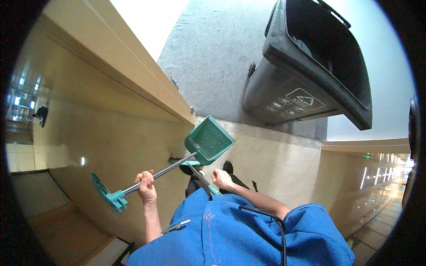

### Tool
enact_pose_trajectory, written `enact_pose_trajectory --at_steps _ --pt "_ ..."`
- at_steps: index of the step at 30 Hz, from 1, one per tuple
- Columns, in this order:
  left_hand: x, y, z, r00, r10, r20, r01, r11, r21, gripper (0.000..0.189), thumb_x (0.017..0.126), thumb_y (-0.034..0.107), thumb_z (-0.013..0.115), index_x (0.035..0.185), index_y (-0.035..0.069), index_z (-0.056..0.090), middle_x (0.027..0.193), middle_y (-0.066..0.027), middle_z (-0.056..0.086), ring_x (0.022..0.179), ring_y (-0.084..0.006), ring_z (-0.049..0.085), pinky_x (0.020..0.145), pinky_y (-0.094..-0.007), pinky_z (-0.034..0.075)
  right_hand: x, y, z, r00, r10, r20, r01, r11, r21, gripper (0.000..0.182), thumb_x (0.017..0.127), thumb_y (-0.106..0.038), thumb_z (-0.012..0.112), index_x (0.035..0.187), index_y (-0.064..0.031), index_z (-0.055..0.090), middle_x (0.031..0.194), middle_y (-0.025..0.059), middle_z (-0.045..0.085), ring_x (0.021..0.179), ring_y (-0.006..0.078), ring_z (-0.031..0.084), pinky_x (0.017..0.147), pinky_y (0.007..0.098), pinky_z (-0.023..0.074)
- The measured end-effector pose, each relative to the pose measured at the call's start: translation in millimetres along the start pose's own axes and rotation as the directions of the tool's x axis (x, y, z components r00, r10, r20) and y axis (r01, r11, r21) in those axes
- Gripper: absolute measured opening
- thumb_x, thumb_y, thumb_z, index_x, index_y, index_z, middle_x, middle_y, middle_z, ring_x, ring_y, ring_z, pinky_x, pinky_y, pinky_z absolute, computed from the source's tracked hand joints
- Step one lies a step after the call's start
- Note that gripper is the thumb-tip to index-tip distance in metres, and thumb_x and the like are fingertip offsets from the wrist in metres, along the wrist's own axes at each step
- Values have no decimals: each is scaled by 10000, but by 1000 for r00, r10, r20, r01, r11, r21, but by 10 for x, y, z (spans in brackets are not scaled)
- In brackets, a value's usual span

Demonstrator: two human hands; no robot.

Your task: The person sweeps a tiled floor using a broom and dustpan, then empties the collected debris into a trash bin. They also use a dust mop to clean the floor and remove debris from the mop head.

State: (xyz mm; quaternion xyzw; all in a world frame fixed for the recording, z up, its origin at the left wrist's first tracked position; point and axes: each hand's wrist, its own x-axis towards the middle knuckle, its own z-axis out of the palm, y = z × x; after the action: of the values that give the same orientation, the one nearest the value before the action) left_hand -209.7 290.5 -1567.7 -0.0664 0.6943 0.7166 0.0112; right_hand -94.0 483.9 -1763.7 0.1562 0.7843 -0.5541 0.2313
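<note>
My left hand [146, 186] is wrapped around the metal handle [173, 169] of a long-handled dustpan. Its green plastic pan [210, 141] is held out in front of my legs, and I see no heap of dirt in it. A toothed green end piece [111, 196] caps the handle's other end at the left. Curled into a fist, my right hand [222, 179] is beside the handle of a broom [203, 179], with nothing visible in its grip. The broom slants against my blue top [226, 226], its head [191, 163] low by my shoe and partly hidden by the pan.
A large dark grey wheeled bin [293, 89] with recycling symbols stands ahead on the right, its top uncovered and a plastic bag [302, 46] inside. Beige wall panelling [123, 66] ends in a corner at the left. Grey rough floor [213, 56] meets beige floor [273, 153].
</note>
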Motion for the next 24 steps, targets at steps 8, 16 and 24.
enact_pose_trajectory --at_steps 8,16,24 --pt "-107 -116 61 986 -102 133 76 979 187 304 804 111 541 543 88 386 531 6 388 517 -104 393 763 -337 406 -99 -1410 -2465 505 -249 -826 799 496 340 246 836 -132 515 1062 -44 477 833 67 546 718 156 541 667 269 457" --pt "-8 -310 86 977 -181 109 153 961 229 285 805 131 535 552 78 415 528 -3 411 521 -100 408 733 -328 414 223 -236 -1095 987 91 129 -121 963 240 461 706 -457 621 630 -3 591 548 43 540 569 150 537 545 324 444" --pt "-950 -124 -467 960 -227 -162 247 963 112 286 819 88 485 590 119 318 544 38 286 515 -73 292 731 -283 376 -823 -239 1141 722 80 688 -183 980 78 543 729 -510 523 844 11 626 782 166 623 758 276 600 691 369 470"
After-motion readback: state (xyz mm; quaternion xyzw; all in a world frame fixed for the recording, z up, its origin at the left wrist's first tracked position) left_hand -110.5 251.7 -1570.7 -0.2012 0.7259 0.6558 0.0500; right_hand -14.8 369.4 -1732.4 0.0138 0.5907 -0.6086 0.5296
